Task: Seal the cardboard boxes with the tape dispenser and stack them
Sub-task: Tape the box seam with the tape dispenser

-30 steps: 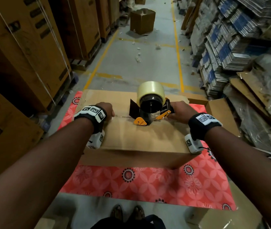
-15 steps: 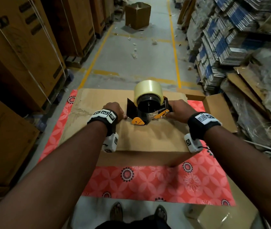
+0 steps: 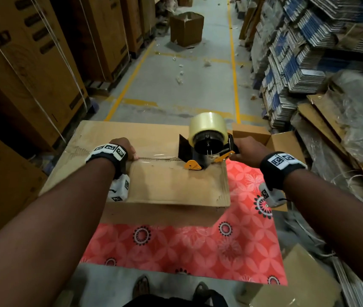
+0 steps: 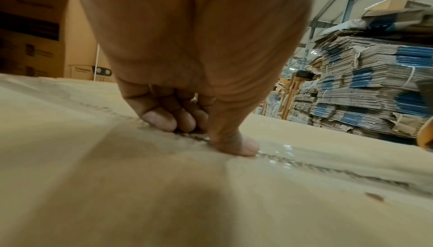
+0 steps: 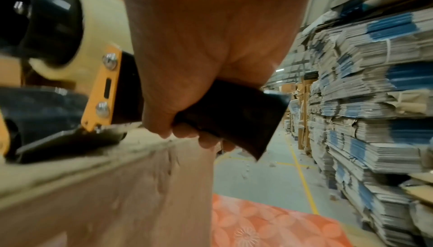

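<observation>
Head view: box lies flat on the red floral mat. Right hand grips the dispenser handle, tool near the right end of the seam. Left hand presses on the tape at mid-seam. To do it well, I'd keep the roller centred on the seam, hold the pull low and steady, run over the right edge and down the side before cutting.

Left wrist view: thumb presses the tape flat, other fingers curled with tips on the cardboard; nothing pinched. Rub out bubbles there.

Right wrist view: fist wrapped round the black handle, blade end at the box corner.

Writing: cartons at left carry dark label blocks, unreadable. No brand legible on the dispenser.
</observation>
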Demonstrator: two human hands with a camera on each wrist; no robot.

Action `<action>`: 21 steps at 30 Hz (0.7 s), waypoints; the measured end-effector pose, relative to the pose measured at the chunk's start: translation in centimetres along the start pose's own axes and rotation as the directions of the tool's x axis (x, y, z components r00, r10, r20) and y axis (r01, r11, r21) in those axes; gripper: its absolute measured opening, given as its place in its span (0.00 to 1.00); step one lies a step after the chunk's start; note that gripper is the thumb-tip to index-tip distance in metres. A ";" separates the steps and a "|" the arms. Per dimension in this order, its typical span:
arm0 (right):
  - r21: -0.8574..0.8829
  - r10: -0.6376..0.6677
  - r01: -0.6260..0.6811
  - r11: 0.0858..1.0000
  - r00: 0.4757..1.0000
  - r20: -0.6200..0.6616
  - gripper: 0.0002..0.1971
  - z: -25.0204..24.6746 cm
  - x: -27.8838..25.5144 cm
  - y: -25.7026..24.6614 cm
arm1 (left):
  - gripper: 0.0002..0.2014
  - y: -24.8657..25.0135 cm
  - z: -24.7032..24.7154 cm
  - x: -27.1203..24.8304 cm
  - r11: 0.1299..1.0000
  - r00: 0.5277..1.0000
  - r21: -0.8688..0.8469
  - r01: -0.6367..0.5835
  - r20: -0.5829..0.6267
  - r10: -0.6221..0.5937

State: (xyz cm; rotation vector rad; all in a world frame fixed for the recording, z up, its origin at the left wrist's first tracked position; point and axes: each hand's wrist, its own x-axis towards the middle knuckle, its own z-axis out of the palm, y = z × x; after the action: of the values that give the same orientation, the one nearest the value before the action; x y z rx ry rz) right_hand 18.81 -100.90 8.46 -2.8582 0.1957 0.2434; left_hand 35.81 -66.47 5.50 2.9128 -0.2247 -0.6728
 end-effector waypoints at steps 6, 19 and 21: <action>0.119 -0.037 0.041 0.992 0.999 -0.035 0.10 1.2 0.7 1.0 | 0.12 3.8 1.0 -1.7 0.999 0.999 0.019 -0.036 -0.037 0.037; 0.156 -0.120 0.127 0.980 0.991 -0.051 0.07 2.2 -0.1 2.2 | 0.14 12.0 4.6 -3.8 0.992 0.994 0.065 -0.107 -0.029 0.109; 0.118 -0.114 0.119 0.986 0.992 -0.045 0.07 1.9 -0.2 2.3 | 0.13 12.3 4.5 -3.6 0.994 0.996 0.071 -0.082 -0.023 0.084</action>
State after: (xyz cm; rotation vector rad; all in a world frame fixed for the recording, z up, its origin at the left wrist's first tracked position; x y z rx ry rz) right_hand 17.96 -102.54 6.16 -2.7441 0.0484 0.1484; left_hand 29.23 -78.34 5.13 2.9576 -0.3709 -0.6256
